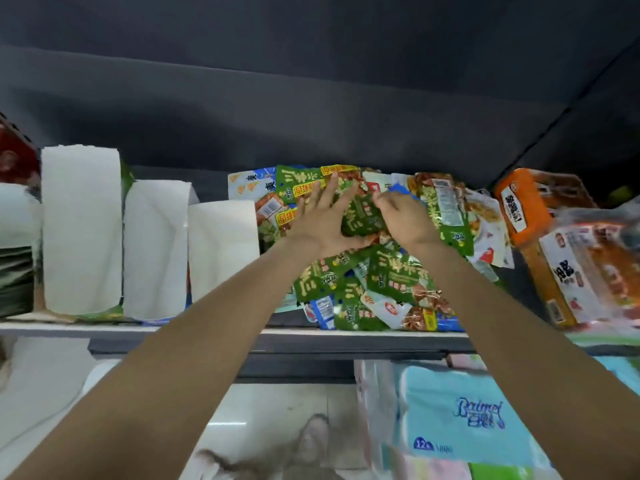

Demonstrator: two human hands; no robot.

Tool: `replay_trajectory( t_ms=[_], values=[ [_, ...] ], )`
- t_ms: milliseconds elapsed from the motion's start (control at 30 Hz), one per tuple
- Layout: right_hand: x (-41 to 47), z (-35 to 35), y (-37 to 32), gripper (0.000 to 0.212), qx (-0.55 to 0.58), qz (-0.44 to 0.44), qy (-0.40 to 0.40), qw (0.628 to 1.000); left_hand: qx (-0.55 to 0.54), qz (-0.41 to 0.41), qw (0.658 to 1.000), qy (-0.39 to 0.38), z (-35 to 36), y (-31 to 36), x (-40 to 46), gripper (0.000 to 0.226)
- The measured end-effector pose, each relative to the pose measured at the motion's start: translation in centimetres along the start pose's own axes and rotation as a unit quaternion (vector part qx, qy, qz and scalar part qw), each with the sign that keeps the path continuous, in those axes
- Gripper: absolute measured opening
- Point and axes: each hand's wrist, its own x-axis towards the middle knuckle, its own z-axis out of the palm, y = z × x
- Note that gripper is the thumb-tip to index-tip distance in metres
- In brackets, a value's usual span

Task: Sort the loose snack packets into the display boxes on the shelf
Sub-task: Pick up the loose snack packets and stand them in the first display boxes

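The light blue tissue pack (460, 420) below the shelf is showing the brand "Baimei" in script, with a "12" in a dark badge near its lower left corner. The green snack packets (391, 275) and the orange box (519, 206) are carrying Chinese characters, too blurred to be read with certainty.

The shelf (207, 329) bears white display boxes (81, 230), loose snack packets (391, 278) and orange packs (519, 206)
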Motion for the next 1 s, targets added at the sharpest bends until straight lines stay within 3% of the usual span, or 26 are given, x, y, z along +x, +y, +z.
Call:
replay_trajectory(
  t_ms=[100,233,333,467,533,600,700,800,900,1000],
  values=[
    [2.8,-0.6,1.5,0.029,-0.074,-0.028,0.045,0.996,0.046,-0.011,0.996,-0.073,-0.3,0.1,1.7,0.099],
    [4.6,-0.4,2.9,0.055,-0.083,-0.026,-0.075,0.993,0.026,-0.036,0.997,-0.071,0.5,-0.4,1.8,0.108],
    [5.0,-1.2,4.0,0.074,-0.064,-0.045,-0.112,0.991,0.033,-0.053,0.996,-0.070,1.2,-0.3,1.7,0.121],
    [5.8,-2.9,3.8,0.104,-0.141,-0.024,-0.205,0.968,0.026,-0.058,0.996,-0.070,1.2,0.0,1.7,0.132],
    [6.6,-3.3,3.4,0.109,-0.163,-0.014,-0.249,0.955,0.037,-0.059,0.995,-0.074,1.1,0.2,1.6,0.134],
    [7.7,-2.9,3.2,0.098,-0.128,-0.026,-0.236,0.963,0.048,-0.069,0.993,-0.079,1.4,0.4,1.6,0.136],
    [8.8,-1.5,3.3,0.067,-0.075,-0.074,-0.126,0.986,0.054,-0.081,0.992,-0.075,1.8,0.6,1.8,0.138],
    [8.8,-1.2,3.1,0.052,-0.100,-0.113,-0.055,0.987,0.053,-0.083,0.992,-0.076,1.8,0.6,1.8,0.137],
    [8.5,-1.8,2.4,0.037,-0.121,-0.150,-0.028,0.981,0.049,-0.082,0.992,-0.076,1.6,0.6,1.8,0.136],
    [7.7,-2.8,1.8,0.014,-0.063,-0.193,-0.002,0.979,0.040,-0.084,0.993,-0.077,1.3,0.8,1.7,0.136]
  ],
)
